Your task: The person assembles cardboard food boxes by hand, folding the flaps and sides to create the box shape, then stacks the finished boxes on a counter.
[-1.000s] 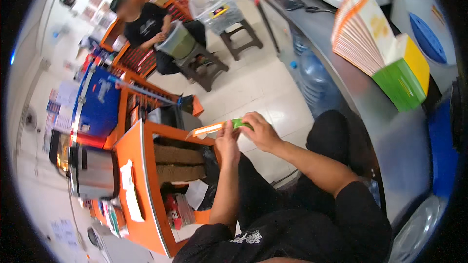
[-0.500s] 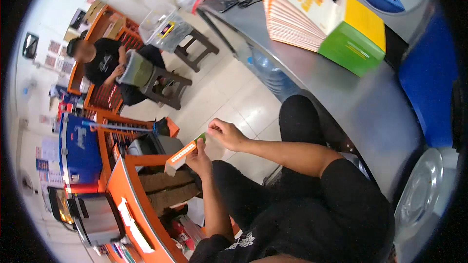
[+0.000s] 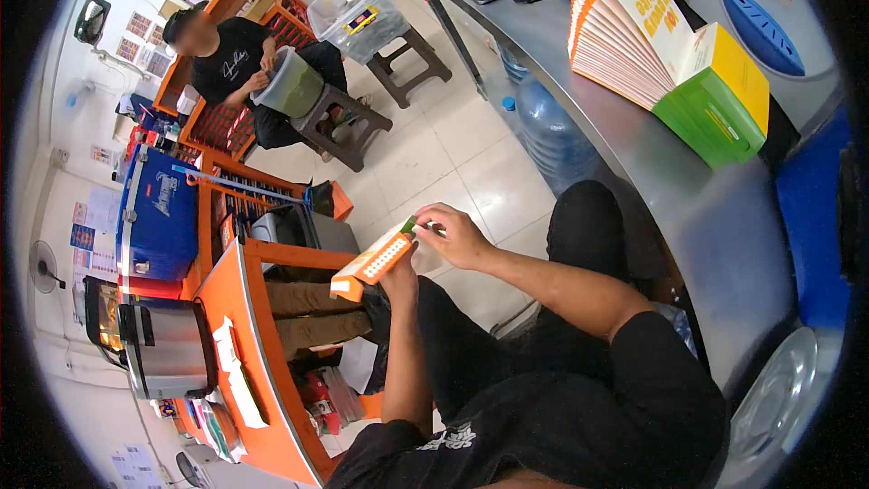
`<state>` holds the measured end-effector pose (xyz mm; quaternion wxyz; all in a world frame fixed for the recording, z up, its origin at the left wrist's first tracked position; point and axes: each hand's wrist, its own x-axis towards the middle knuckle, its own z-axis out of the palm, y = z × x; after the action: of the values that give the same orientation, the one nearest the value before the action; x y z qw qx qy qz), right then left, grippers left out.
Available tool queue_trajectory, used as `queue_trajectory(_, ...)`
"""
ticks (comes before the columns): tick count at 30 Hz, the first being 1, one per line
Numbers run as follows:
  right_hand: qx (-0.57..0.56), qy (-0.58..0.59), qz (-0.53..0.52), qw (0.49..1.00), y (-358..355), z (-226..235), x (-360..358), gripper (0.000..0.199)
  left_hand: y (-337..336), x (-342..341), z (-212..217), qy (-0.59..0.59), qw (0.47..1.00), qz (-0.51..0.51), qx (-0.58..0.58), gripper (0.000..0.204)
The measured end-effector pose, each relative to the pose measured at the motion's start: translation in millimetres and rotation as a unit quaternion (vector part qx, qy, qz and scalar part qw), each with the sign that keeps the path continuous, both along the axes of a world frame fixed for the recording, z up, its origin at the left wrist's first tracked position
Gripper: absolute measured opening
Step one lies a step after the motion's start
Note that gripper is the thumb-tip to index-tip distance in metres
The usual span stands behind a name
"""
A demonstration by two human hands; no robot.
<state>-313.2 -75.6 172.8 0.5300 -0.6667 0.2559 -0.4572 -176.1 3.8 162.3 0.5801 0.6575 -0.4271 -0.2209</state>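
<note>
Left hand (image 3: 401, 281) grasps a small orange, white and green carton (image 3: 375, 259) from below, while the right hand (image 3: 458, 241) bends its fingers at the green end; whether they pinch it cannot be told. Thin-looking card could crease or tear there if those fingers press too hard, and a loose left grip could let it slip toward the tiled floor (image 3: 489, 167). It lies slanted, its orange end jutting leftward past the left hand. Farther right, fanned cartons (image 3: 647, 18) rest on a metal table (image 3: 688, 208).
</note>
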Motion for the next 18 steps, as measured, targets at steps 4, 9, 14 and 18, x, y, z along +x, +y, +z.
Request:
queue_trajectory(4, 0.001, 0.027, 0.014, 1.0, 1, 4, -1, 0.012, 13, 27, -45, -0.173, 0.984, -0.043, -0.018, 0.033)
queue_trajectory(9, 0.014, 0.011, 0.015, 1.0, -2, 6, -5, 0.01, 13, 24, -39, -0.227, 0.971, -0.073, -0.013, 0.035)
queue_trajectory(14, 0.031, -0.015, 0.032, 0.999, -12, 5, -11, 0.01, 2, 19, -38, -0.262, 0.959, -0.105, -0.015, 0.037)
queue_trajectory(18, 0.016, -0.025, 0.074, 0.997, -3, 6, 13, 0.011, 24, 40, -32, -0.289, 0.953, -0.088, -0.004, 0.038)
